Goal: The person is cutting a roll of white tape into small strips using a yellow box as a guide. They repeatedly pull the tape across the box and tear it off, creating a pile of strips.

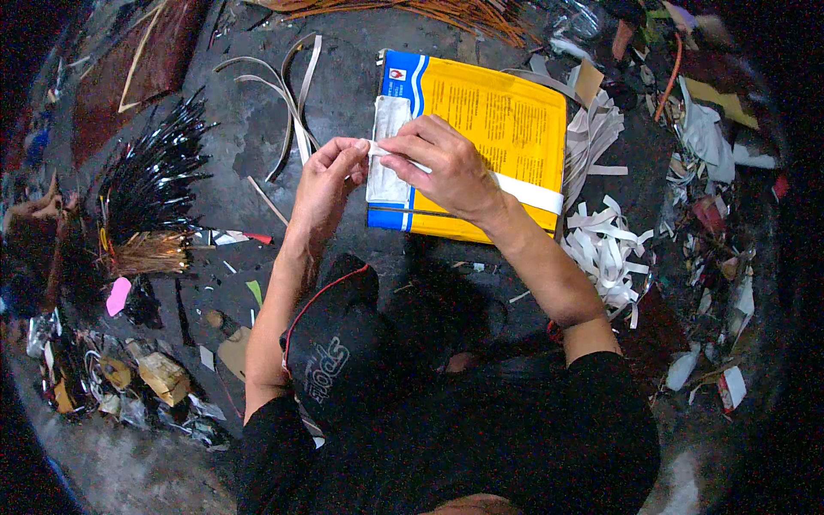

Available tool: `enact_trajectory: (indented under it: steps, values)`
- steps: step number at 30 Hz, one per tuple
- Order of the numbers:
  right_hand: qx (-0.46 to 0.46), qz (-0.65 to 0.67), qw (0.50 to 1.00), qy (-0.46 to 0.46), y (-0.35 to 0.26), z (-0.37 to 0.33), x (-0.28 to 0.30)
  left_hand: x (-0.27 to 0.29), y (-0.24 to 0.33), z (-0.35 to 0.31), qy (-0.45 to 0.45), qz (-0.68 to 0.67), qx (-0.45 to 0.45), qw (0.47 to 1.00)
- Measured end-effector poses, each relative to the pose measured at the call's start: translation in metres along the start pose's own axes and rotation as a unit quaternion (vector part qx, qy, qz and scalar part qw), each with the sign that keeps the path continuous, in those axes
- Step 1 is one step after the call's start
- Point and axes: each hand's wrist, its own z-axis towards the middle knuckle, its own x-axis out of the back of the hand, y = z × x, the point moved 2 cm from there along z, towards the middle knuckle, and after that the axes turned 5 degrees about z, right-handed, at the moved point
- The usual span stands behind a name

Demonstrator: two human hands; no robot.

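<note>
A yellow and blue flat panel point(506, 112), printed with text, lies in front of me. On its left end sits a white pad point(389, 190), seemingly folded cloth. My left hand point(330, 170) is closed in a pinch at the pad's left edge. My right hand point(446, 163) hovers over the panel, fingers pinched together just beside it. Between the fingertips runs a bit of a white strip point(530, 192), whose longer part shows from under my right wrist to the panel's right edge. What the strip is made of, I cannot tell.
Loose pale strips point(296, 107) lie beyond my left hand. A bundle of dark shiny strands point(154, 163) is at the left. Curled white strips point(605, 249) and a fanned bunch of grey strips point(592, 137) lie right of the panel. Scraps litter both sides around a small cardboard block point(165, 378).
</note>
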Motion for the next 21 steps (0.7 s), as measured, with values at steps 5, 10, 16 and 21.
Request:
enact_trajectory:
  steps: [5,10,16,21]
  values:
    - [-0.013,0.016,1.000,-0.004,0.001,-0.001,-0.002,0.013,-0.009,0.008,0.006,-0.002,0.005,1.000]
    - [-0.020,0.030,0.999,-0.003,0.001,0.000,-0.002,0.026,-0.017,0.015,0.032,0.012,0.016,0.999]
    - [-0.018,0.032,0.999,-0.003,0.003,-0.001,-0.002,0.050,-0.035,0.026,0.065,0.024,0.032,0.997]
    - [-0.016,0.035,0.999,-0.008,0.003,-0.001,-0.001,0.086,-0.061,0.038,0.068,-0.045,0.025,0.996]
